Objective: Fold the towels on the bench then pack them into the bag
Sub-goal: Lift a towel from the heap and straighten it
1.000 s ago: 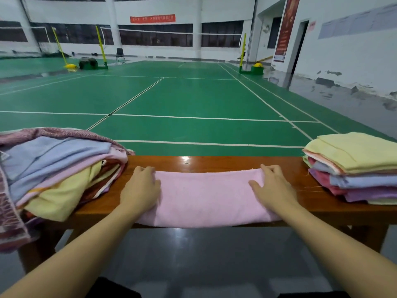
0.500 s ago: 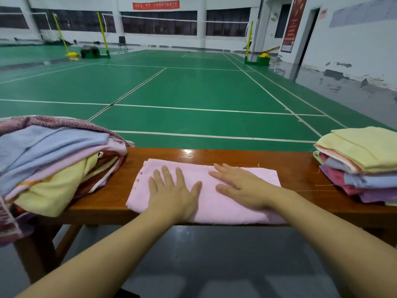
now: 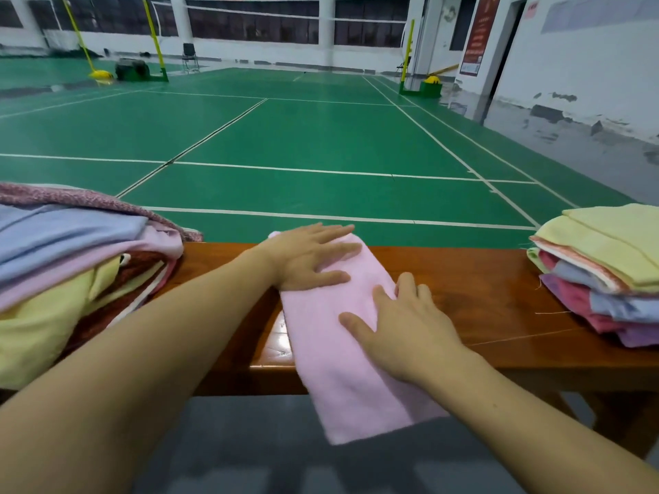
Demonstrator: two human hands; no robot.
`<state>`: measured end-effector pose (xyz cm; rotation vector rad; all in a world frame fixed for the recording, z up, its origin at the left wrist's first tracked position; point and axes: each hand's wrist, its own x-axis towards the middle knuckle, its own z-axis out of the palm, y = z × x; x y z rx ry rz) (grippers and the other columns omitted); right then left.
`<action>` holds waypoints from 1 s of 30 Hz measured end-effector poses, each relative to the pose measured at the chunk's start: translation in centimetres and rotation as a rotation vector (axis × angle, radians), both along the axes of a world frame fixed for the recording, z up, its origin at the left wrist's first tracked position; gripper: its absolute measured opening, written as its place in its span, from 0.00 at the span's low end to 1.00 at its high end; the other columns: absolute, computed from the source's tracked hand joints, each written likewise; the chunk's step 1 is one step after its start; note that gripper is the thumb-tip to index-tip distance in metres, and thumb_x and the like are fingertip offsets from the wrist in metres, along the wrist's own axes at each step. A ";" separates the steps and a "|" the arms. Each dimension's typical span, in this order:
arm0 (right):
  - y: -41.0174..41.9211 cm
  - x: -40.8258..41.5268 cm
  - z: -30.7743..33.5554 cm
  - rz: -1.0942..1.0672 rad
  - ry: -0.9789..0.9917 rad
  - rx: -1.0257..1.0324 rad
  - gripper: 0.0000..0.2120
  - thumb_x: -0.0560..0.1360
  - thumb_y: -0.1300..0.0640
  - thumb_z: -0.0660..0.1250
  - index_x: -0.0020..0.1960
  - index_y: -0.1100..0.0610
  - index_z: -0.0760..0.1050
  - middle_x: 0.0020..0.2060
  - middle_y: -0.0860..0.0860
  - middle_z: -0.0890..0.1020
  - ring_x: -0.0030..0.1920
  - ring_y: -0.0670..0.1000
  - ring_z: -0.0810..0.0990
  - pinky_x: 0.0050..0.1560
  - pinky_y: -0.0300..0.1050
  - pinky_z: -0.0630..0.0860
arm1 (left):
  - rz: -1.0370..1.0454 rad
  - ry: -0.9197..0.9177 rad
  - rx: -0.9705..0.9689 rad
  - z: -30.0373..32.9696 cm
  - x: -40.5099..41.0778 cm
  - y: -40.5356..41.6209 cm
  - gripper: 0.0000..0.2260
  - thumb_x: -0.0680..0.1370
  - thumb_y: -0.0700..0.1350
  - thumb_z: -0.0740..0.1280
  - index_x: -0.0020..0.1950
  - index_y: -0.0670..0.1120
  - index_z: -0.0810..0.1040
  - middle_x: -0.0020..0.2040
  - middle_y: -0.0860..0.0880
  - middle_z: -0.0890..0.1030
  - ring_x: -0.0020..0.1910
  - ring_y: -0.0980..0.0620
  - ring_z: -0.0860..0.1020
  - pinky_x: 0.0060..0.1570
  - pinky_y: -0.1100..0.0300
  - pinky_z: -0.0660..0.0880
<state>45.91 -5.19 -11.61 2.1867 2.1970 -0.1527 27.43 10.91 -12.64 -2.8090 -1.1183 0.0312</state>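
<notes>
A folded pink towel [image 3: 342,336] is being pressed flat under both hands, fingers straight: the left hand [image 3: 306,256] at its far end, the right hand [image 3: 403,326] nearer. It is lying across the worktop [image 3: 481,297], its near end overhanging, between two towel piles.

An indoor badminton hall; green lined courts [image 3: 321,137], strung nets [image 3: 285,17], yellow net posts [image 3: 410,55].

Wooden bench [image 3: 463,279], glossy top. Pink towel [image 3: 342,336] lies folded across its middle, near end hanging over the front edge. Loose towel heap [image 3: 71,279] at left end. Folded stack [image 3: 599,272] at right end.
</notes>
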 end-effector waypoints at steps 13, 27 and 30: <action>2.7 3.4 2.0 -0.233 0.122 0.107 0.30 0.76 0.27 0.56 0.42 0.53 0.78 0.38 0.50 0.81 0.39 0.55 0.79 0.42 0.48 0.75 | 0.686 -0.386 0.159 0.5 -0.8 -6.7 0.21 0.81 0.63 0.62 0.55 0.45 0.75 0.54 0.46 0.76 0.53 0.43 0.76 0.45 0.53 0.69; 3.8 2.8 -0.2 -0.193 0.730 0.265 0.17 0.74 0.44 0.74 0.53 0.52 0.71 0.45 0.46 0.78 0.48 0.54 0.78 0.48 0.51 0.75 | 0.722 -0.959 -0.229 0.4 0.3 -11.0 0.12 0.80 0.56 0.67 0.49 0.48 0.72 0.43 0.52 0.76 0.45 0.46 0.76 0.43 0.53 0.70; 3.7 2.9 -0.5 -0.216 1.061 0.393 0.18 0.70 0.47 0.79 0.53 0.49 0.74 0.45 0.49 0.84 0.46 0.52 0.84 0.49 0.54 0.81 | 0.729 -1.298 -0.321 0.6 -0.2 -11.0 0.15 0.74 0.62 0.72 0.54 0.60 0.71 0.48 0.53 0.82 0.50 0.49 0.81 0.57 0.46 0.76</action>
